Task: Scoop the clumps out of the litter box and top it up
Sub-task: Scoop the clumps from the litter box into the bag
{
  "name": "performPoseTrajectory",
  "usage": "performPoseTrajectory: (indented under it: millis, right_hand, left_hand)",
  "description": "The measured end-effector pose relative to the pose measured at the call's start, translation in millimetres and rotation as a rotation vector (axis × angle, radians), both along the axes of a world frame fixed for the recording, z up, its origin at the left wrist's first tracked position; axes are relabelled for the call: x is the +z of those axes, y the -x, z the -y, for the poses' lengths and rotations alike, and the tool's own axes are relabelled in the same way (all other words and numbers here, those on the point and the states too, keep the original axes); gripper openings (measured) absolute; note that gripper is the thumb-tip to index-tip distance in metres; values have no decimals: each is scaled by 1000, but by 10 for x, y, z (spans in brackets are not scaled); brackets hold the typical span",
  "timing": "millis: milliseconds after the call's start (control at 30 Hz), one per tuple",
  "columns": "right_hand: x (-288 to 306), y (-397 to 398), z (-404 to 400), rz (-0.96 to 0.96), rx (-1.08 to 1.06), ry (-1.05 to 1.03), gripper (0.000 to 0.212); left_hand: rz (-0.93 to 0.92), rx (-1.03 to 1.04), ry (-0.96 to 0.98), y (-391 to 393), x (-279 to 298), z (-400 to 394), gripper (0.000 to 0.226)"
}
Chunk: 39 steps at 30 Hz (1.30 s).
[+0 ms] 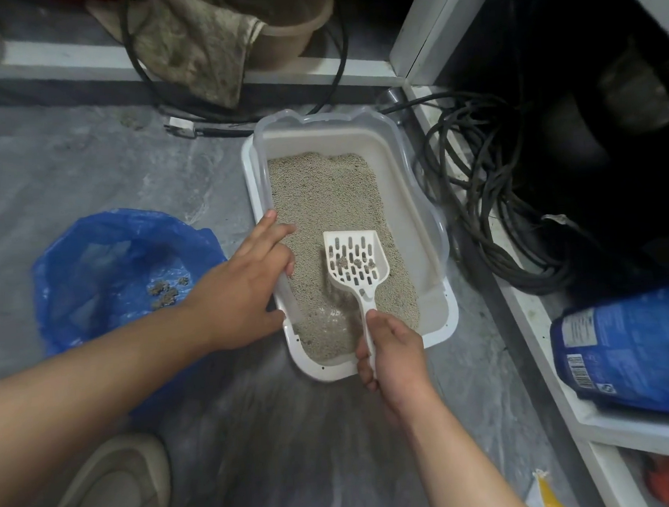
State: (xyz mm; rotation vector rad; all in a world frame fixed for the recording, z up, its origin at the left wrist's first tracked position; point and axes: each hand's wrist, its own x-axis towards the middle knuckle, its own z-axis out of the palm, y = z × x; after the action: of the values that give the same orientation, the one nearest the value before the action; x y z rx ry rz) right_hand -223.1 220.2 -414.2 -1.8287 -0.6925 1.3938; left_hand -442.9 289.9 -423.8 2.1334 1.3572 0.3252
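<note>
The white litter box sits on the grey floor with its far end near a white ledge and its right side just beside a white shelf frame; open floor lies to its left and in front of it, toward the camera; a clear raised rim runs round the far end and the right side of the box, and beige litter covers most of its bottom.

The left hand rests on the left rim of the box, thumb outside, fingers mostly straight and reaching over the edge above the litter, curled round nothing that I can make out; the right hand grips the handle of a white slotted scoop, whose blade hangs over the middle of the litter with a few small dark clumps on it.

A blue plastic bag lies open on the floor left of the box, just beside the left forearm, with several clumps inside; coiled black cables lie against the right side of the box; a blue litter bag lies on the shelf at right; a stained cloth hangs over the ledge behind; a beige slipper shows at lower left.
</note>
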Motion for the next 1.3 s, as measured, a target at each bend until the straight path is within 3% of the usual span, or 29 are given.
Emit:
performPoseTrajectory:
  millis: [667, 767, 900, 967, 1133, 1300]
  right_hand:
    - [116, -105, 5, 18, 35, 1, 29]
    - [186, -116, -36, -10, 58, -14, 25]
    - [281, -79, -72, -47, 68, -40, 24]
    - [359, -27, -79, -83, 70, -72, 25]
    - [566, 199, -73, -157, 137, -146, 24]
    - [619, 561, 43, -172, 311, -127, 11]
  left_hand:
    - [-57, -14, 10, -12, 37, -23, 49]
    - [-72, -32, 3, 3, 39, -49, 63]
    - [-44, -42, 37, 29, 107, -82, 99]
    - [-25, -19, 55, 80, 185, -80, 104]
    - [34, 153, 1, 419, 418, -66, 91]
    - [-39, 299, -76, 1027, 597, -99, 79]
